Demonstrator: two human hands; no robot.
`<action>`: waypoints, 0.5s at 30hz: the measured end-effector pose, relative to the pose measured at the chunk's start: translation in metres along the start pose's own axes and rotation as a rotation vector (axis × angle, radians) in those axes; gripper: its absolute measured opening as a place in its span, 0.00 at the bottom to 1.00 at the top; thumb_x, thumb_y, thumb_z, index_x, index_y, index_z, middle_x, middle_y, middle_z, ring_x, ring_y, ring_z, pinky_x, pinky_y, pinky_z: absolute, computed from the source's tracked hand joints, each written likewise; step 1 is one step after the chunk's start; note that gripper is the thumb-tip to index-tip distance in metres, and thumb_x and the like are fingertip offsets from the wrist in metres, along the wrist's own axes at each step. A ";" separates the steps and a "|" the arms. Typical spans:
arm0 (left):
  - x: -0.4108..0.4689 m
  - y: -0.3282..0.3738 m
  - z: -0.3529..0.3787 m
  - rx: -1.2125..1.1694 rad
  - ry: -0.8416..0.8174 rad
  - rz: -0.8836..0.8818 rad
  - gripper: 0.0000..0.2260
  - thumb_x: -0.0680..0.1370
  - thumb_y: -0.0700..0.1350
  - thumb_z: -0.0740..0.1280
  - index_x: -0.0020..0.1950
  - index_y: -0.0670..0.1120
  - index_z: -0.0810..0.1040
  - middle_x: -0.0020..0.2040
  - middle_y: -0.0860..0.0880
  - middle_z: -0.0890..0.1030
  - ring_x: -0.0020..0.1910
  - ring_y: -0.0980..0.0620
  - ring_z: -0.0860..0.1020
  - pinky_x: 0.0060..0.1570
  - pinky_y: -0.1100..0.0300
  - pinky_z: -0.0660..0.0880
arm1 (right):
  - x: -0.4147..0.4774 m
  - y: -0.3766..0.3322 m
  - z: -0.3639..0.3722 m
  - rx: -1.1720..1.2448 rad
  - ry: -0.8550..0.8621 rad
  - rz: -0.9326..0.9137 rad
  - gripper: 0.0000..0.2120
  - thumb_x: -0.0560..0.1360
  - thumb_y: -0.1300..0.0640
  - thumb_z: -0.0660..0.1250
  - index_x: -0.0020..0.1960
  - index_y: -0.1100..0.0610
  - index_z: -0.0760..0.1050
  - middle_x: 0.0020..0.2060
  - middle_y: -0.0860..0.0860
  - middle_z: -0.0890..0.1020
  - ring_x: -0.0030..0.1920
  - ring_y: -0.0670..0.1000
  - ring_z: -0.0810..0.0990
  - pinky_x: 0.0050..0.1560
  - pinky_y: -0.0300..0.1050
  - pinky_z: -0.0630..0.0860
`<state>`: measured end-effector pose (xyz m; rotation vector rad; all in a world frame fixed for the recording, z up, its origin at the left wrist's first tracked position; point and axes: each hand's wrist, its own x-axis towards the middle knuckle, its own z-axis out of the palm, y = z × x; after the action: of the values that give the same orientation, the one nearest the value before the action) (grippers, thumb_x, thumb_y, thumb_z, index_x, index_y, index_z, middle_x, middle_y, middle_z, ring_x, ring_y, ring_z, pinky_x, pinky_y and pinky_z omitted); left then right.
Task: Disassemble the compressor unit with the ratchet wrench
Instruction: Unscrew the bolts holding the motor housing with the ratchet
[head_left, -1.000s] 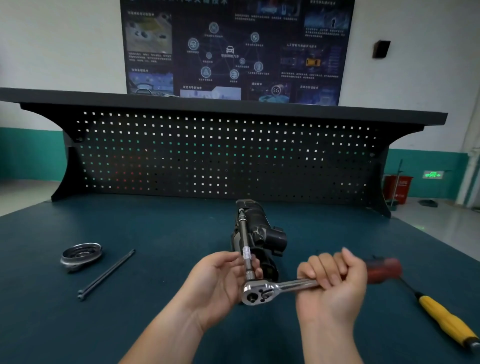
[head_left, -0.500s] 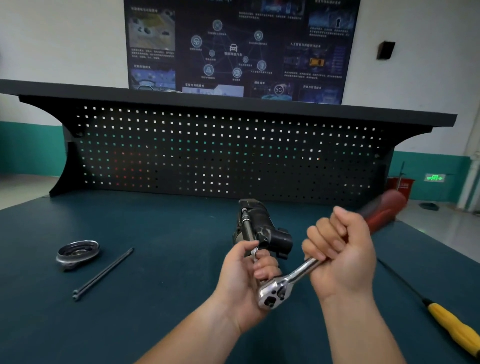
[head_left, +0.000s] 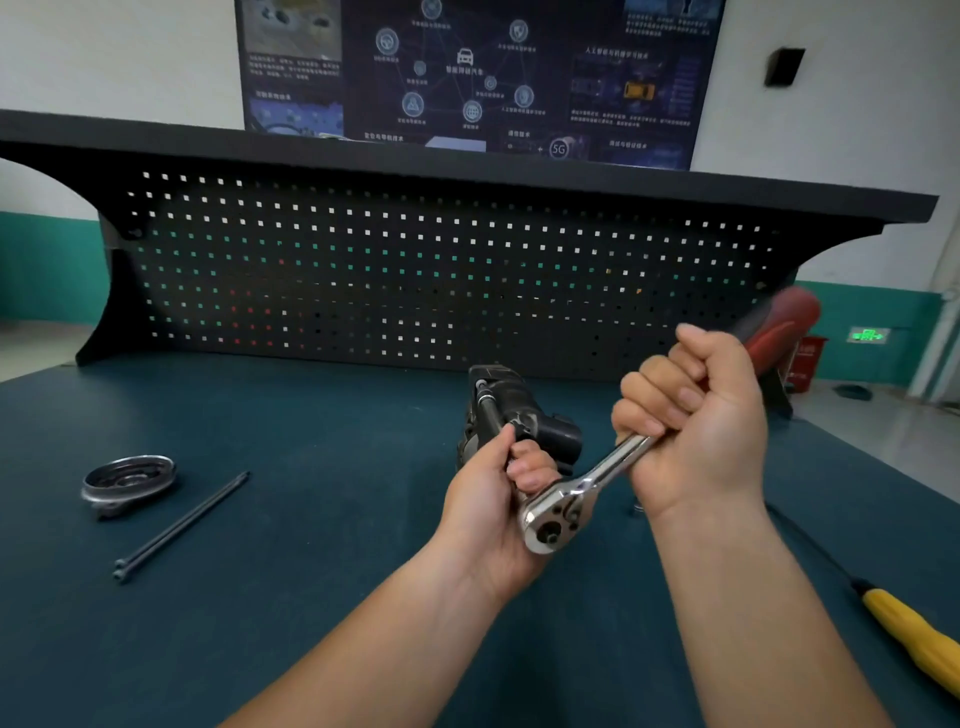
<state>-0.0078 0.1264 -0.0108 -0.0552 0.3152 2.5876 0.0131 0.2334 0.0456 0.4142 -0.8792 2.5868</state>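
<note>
Left grip (head_left: 493, 501) clenched round the extension bar (head_left: 488, 410), just beyond the ratchet wrench (head_left: 558, 514) head. Right grip (head_left: 696, 431) grasps the wrench shaft, red handle tilted up-right. Compressor unit (head_left: 524, 415) on bench (head_left: 311, 441), just beyond left grip. Yellow screwdriver (head_left: 914, 639) lies right of right grip.

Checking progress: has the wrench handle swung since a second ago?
Yes. The wrench handle swung up from pointing right, toward the pegboard.

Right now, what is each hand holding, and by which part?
The right hand grips the ratchet wrench by its handle; the left hand holds the extension bar just behind the wrench head.
</note>
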 end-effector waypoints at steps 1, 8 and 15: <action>0.000 0.000 -0.001 -0.007 -0.003 -0.004 0.22 0.80 0.47 0.60 0.26 0.41 0.69 0.22 0.51 0.65 0.15 0.56 0.65 0.17 0.70 0.66 | 0.000 0.001 0.000 -0.023 -0.019 -0.005 0.22 0.76 0.59 0.58 0.23 0.51 0.62 0.17 0.43 0.59 0.18 0.41 0.56 0.17 0.33 0.57; 0.006 -0.004 -0.008 0.104 0.035 0.030 0.18 0.80 0.47 0.60 0.31 0.43 0.68 0.22 0.52 0.64 0.16 0.57 0.65 0.17 0.69 0.66 | -0.004 0.002 -0.013 -0.077 -0.041 -0.013 0.22 0.76 0.59 0.58 0.24 0.51 0.61 0.17 0.43 0.60 0.18 0.41 0.56 0.17 0.33 0.58; 0.013 -0.011 -0.007 0.137 0.043 0.071 0.17 0.81 0.48 0.59 0.33 0.44 0.67 0.22 0.52 0.64 0.16 0.57 0.65 0.18 0.70 0.66 | 0.001 -0.003 -0.023 -0.027 0.018 0.030 0.23 0.77 0.58 0.57 0.23 0.51 0.62 0.17 0.43 0.59 0.18 0.41 0.56 0.16 0.33 0.57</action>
<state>-0.0136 0.1405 -0.0213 -0.0512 0.5184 2.6305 0.0100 0.2500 0.0303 0.3722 -0.9202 2.5980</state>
